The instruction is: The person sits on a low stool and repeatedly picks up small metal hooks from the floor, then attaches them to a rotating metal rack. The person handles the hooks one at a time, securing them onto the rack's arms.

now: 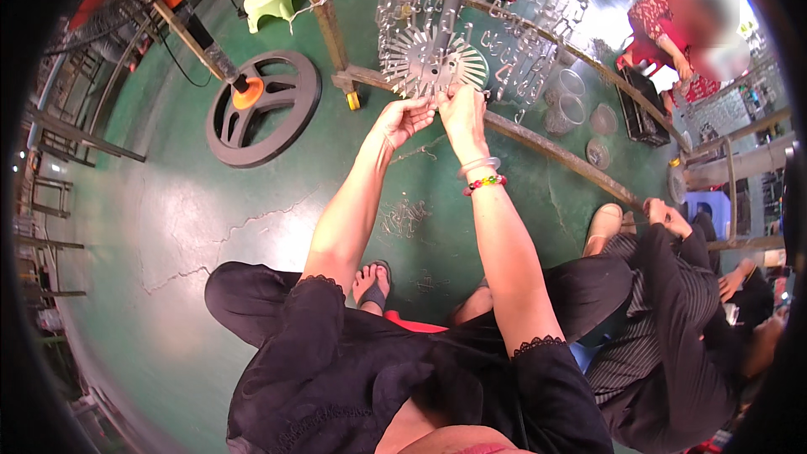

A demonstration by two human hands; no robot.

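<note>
Slotted metal disc (418, 67): where is it?
Ahead of the person, at the foot of a grey pole (456, 0), its lower edge right at the fingertips.

And the hands?
The left hand (408, 120) has its palm partly turned up and its fingers half curled, thumb near them. The right hand (461, 109) bunches its fingers in a narrow pinch just beside it. I cannot tell whether anything sits between the fingertips of either one.

What is the floor like?
Green floor (181, 219), glossy, with a pale glare on the left and thin cracks wandering across it. Dark scribble-like marks show beneath the forearms.

What stands on it?
To the left, a big dark wheel (305, 105) with an orange hub (247, 94); beyond it, a pale green stool (271, 2). To the right, clear tubs (570, 111) near a black crate (643, 111).

And around the disc?
Many metal hooks (513, 67) hang in rows, and a long beam (563, 156) slants down to the right.

Anyone else about?
One person in red patterned clothing (649, 13) at the upper right, and another close by on the right in dark striped trousers (643, 336).
</note>
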